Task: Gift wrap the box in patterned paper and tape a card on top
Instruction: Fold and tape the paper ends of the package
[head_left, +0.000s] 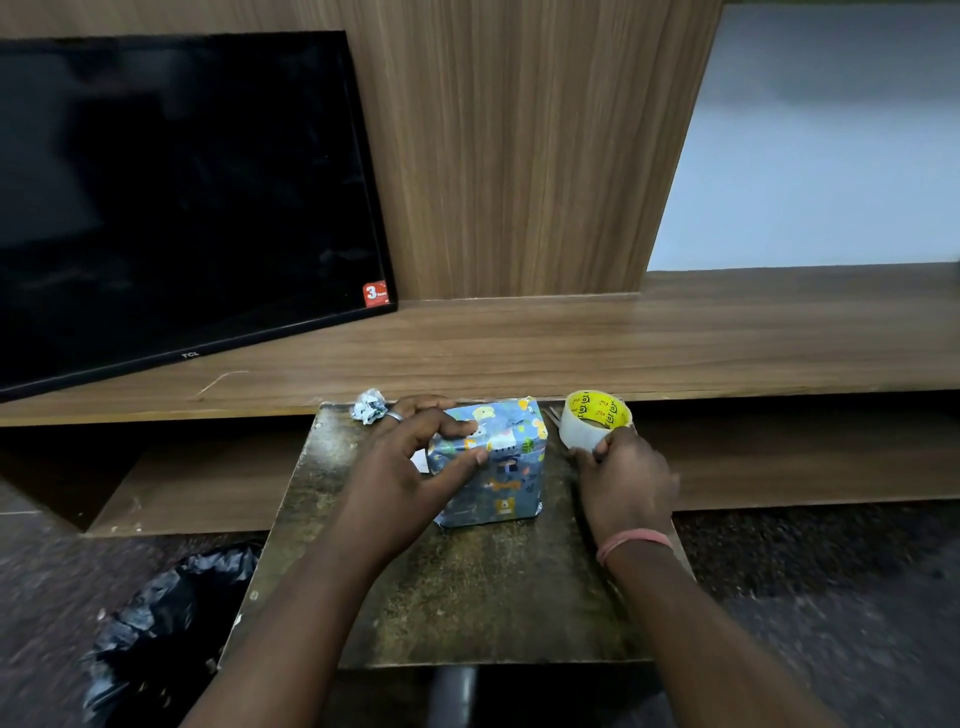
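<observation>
Against the wood-panelled wall leans a dark television (176, 197), standing on a long wooden shelf (675, 338). Below it sits a small scuffed table (467, 587), with a black plastic bag (161, 623) on the floor at its left. On the table's far half lies the box (506, 467), already covered in blue patterned paper (little animals on it). The left hand (410, 467) grips the box's left end, fingers curled over the top. The right hand (626, 475) holds a roll of tape (595, 421) just right of the box. A crumpled paper scrap (370, 406) lies at the far left corner.
</observation>
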